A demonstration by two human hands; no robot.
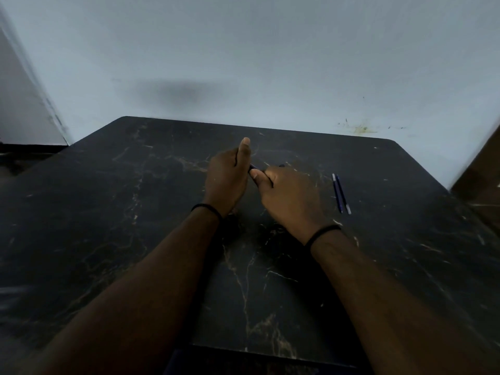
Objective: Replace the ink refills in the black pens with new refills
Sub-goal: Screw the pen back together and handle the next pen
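**Item count, head view**

- Hands: 2. The left hand (pixel 226 177) and right hand (pixel 286 193) are both in frame.
- Wristbands: 2, both black, with one on the left wrist (pixel 207 208) and one on the right wrist (pixel 322 234).
- Black pens: 1 visible. The pen (pixel 253 167) shows only as a short dark piece between the two hands, the rest is hidden.
- Refills: 2, blue, a pair of refills (pixel 341 193) lying side by side.
- Tables: 1, a dark marbled table (pixel 108 212).
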